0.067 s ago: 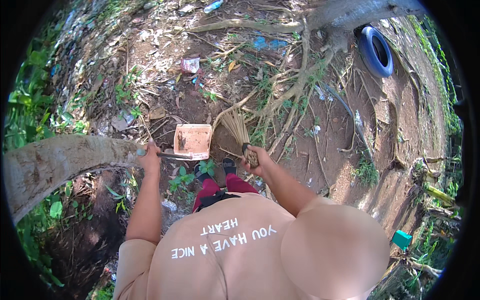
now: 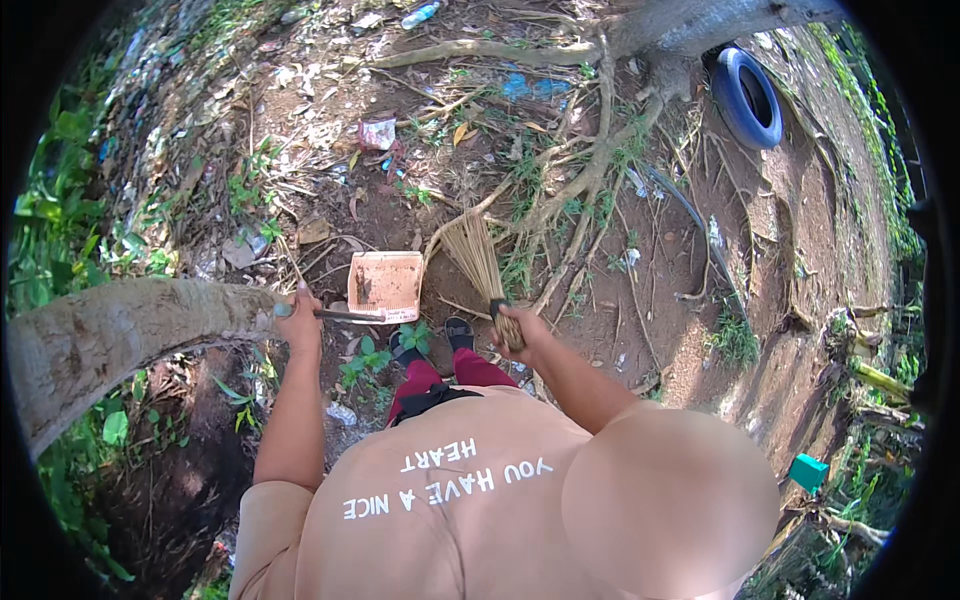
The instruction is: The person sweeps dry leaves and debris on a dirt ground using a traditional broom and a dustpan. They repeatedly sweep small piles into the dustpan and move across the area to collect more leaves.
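Two hands busy, centre frame. Left hand (image 2: 300, 318) closed around dustpan (image 2: 385, 285) handle, pan flat on dirt. Right hand (image 2: 525, 335) clenched on twig broom (image 2: 478, 262), bristles just right of pan. Best: short low strokes leftward, pan lip pressed down.

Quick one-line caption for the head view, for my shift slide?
Left hand holds a dustpan on bare dirt while right hand grips a short straw broom beside tree roots.

Bare dirt ground (image 2: 640, 330) carries tree roots (image 2: 590, 170), dry leaves (image 2: 315, 230), scattered litter (image 2: 377, 133); a blue tyre (image 2: 746, 97) lies upslope.
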